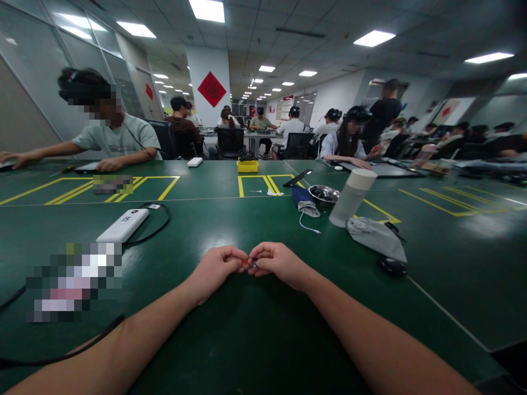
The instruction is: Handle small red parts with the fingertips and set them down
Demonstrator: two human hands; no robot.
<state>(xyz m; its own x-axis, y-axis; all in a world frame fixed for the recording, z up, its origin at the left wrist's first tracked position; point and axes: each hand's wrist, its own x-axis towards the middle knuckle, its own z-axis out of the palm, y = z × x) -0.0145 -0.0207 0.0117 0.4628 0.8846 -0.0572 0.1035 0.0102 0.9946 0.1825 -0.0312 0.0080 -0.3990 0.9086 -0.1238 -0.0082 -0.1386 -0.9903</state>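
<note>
Above the green table point(214, 329), my left hand point(218, 270) pinches a small orange-red piece point(244, 261) between thumb and fingers. My right hand point(280, 264) meets it fingertip to fingertip, closed on a small piece with a metallic glint point(254, 265). Both pieces are tiny and partly covered by fingers, so I cannot tell exactly what they are or whether they are joined. Both forearms reach in from the bottom corners of the view.
A white power bank point(123, 226) with a black cable lies left. To the right are a bottle point(353, 197), a grey pouch point(376, 238), a black mouse point(392, 266), a metal bowl point(324, 194) and a blue pouch point(304, 201). People sit across the table.
</note>
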